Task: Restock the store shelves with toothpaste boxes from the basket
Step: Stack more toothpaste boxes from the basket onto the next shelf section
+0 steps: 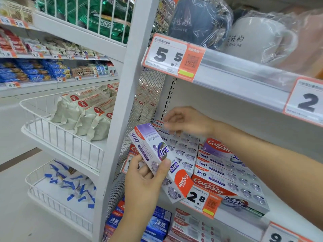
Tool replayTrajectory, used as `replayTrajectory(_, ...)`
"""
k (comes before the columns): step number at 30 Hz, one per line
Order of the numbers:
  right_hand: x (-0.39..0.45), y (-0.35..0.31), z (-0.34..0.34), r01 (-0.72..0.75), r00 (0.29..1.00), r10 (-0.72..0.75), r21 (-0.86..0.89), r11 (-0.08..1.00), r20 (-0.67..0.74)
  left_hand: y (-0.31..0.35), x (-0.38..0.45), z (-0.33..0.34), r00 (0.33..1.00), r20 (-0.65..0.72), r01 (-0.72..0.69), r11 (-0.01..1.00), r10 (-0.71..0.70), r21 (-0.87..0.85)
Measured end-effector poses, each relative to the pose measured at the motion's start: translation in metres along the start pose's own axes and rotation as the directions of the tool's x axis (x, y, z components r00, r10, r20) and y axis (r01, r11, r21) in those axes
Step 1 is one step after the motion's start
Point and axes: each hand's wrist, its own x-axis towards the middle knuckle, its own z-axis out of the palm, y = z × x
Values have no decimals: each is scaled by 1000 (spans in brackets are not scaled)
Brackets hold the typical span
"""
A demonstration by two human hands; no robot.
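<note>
My left hand (143, 179) grips a white and purple Colgate 360 toothpaste box (155, 154), held tilted in front of the shelf's left end. My right hand (187, 122) reaches over the stacked toothpaste boxes (232, 175) on the middle shelf, its fingers loosely curled and touching the top of the rear left stack (176, 138). Whether it pinches a box there I cannot tell. The basket is out of view.
A shelf above holds wrapped mugs (258, 37) behind a price rail (227, 74). More toothpaste boxes (157, 226) fill the shelf below. Left of the white upright (120, 119), wire baskets (61, 135) hold snack bags, and an aisle floor lies beyond.
</note>
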Motion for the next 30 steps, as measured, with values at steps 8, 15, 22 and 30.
replayTrajectory(8,-75,-19,37,48,976,-53,29,998,210,5,-6,6,990,16,-139,982,138,129)
replayTrajectory(15,-77,-6,35,-224,960,102,501,836,259,12,-4,3,989,-78,-116,983,128,144)
replayTrajectory(22,-76,-8,26,-131,983,108,149,980,151,4,2,0,999,-50,-3,1000,2,-24)
replayTrajectory(30,-29,-10,-24,-62,945,-4,-191,980,-327,-12,19,-8,910,225,-386,509,349,770)
